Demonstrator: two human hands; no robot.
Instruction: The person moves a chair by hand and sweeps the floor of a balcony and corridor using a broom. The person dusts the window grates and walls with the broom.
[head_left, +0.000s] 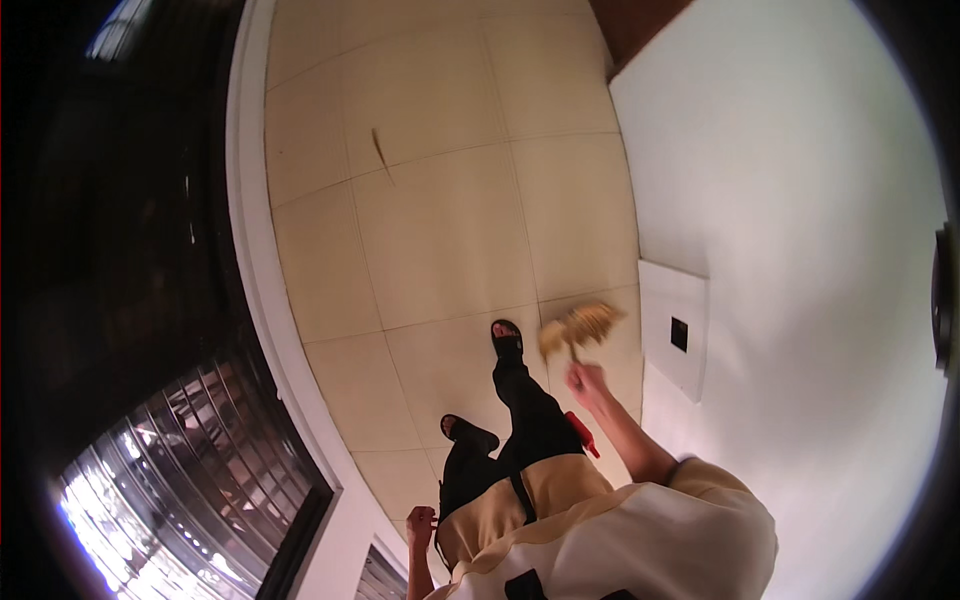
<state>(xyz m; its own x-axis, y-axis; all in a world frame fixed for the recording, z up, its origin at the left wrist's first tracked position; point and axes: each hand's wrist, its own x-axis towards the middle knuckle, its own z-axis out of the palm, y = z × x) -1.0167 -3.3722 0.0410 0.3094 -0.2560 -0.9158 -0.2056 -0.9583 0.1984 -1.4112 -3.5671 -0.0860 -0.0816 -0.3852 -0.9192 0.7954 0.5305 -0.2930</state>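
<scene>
My right hand (586, 382) grips the short handle of a tan duster or hand brush (581, 326), whose soft head is blurred. It is held out ahead of me, over the floor beside my right foot (507, 339). My left hand (421, 525) hangs low by my left hip, fingers curled in, with nothing visible in it. A red object (583, 433) sticks out at my right hip; its kind is unclear. Farther ahead, a thin brown feather-like piece (380, 150) lies on the tiled floor (442, 240).
A white wall (795, 187) runs along the right, with a raised panel (690, 292) bearing a black square. On the left, a white ledge (251, 187) borders dark glass and a barred window (202, 465). A reddish-brown surface (634, 30) shows at the far right.
</scene>
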